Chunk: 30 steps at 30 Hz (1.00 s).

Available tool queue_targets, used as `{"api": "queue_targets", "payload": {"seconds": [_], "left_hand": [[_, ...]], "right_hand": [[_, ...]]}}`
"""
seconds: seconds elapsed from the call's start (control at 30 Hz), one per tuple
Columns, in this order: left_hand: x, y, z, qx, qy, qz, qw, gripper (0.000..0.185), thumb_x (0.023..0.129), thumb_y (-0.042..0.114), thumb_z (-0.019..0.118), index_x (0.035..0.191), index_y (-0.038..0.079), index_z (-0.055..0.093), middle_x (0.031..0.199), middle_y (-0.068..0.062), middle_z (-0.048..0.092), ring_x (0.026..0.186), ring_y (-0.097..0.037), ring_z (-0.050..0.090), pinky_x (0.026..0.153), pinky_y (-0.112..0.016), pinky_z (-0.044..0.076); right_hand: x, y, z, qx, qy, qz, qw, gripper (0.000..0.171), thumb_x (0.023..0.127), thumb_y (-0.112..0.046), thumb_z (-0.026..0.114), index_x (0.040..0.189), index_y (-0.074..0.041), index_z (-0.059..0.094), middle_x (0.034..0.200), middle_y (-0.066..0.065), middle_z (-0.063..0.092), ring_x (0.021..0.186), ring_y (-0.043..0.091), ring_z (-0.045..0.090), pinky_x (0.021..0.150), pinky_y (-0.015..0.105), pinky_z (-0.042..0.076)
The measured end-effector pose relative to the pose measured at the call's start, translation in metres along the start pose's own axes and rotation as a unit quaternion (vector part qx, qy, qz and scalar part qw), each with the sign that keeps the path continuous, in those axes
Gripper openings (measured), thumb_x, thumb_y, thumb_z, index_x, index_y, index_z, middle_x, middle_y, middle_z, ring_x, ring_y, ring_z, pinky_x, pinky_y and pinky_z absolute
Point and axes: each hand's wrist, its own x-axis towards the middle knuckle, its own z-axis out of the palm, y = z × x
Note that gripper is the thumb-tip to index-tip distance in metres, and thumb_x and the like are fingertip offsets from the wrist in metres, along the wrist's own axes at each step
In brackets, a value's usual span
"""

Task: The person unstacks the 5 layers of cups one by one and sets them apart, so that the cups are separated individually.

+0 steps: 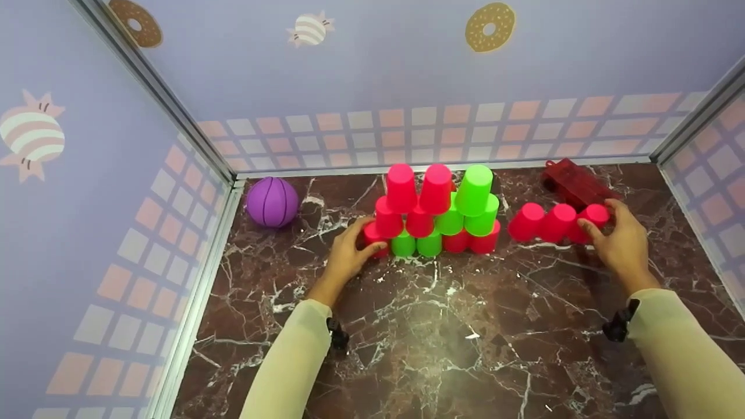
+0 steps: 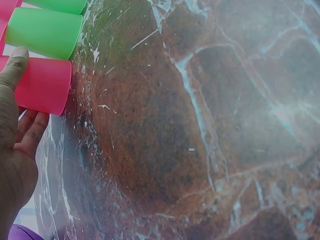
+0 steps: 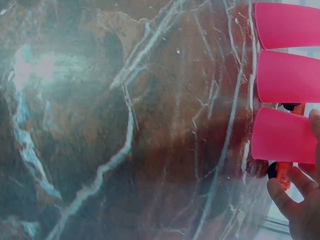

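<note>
Pink and green plastic cups stand upside down in a stack of three tiers. At its lower left corner my left hand (image 1: 348, 251) holds a pink cup (image 2: 44, 86), thumb on the near side and fingers on the far side. A green cup (image 2: 45, 32) stands beside that one. The middle tier has pink and green cups, and the top tier carries two pink cups (image 1: 401, 187) and a green cup (image 1: 474, 191). Right of the stack, three pink cups (image 1: 557, 223) form a row. My right hand (image 1: 623, 244) spans the rightmost pink cup (image 3: 282, 135) between thumb and fingers.
A purple ball (image 1: 272, 202) lies at the back left. Behind the right-hand row is a red toy vehicle (image 1: 576, 181), partly hidden by cups and hand. Patterned walls (image 1: 407, 75) enclose the dark marbled surface (image 1: 442, 337) at the back and sides.
</note>
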Motion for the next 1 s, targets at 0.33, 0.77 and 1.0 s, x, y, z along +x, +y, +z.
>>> {"api": "queue_targets", "payload": {"seconds": [0.33,0.77,1.0], "left_hand": [[0.001,-0.002,0.000,0.005,0.002,-0.002,1.0000,0.072,0.088,0.036,0.091,0.150,0.010,0.064,0.151,-0.018,0.070,0.136,-0.040,0.070,0.116,-0.057,0.056],[0.001,0.000,0.000,0.006,-0.001,-0.012,0.9999,0.070,0.089,0.035,0.092,0.148,0.011,0.065,0.149,-0.019,0.071,0.132,-0.042,0.071,0.113,-0.059,0.056],[0.000,-0.001,0.001,0.009,0.005,-0.005,0.9999,0.069,0.089,0.036,0.091,0.148,0.009,0.065,0.145,-0.019,0.073,0.128,-0.042,0.073,0.109,-0.060,0.058]], "right_hand": [[0.005,-0.029,-0.024,0.009,0.036,-0.043,0.998,0.077,0.107,-0.044,0.074,0.166,-0.003,0.045,0.149,0.034,0.062,0.123,0.055,0.063,0.106,0.071,0.048],[0.011,-0.118,-0.025,0.054,0.073,-0.188,0.978,0.066,0.100,-0.029,0.085,0.157,-0.006,0.060,0.146,0.029,0.068,0.134,0.056,0.063,0.113,0.073,0.048],[0.001,-0.170,-0.013,0.071,0.036,-0.264,0.961,0.068,0.099,-0.025,0.086,0.158,-0.007,0.059,0.146,0.024,0.070,0.129,0.048,0.068,0.114,0.069,0.052]]}}
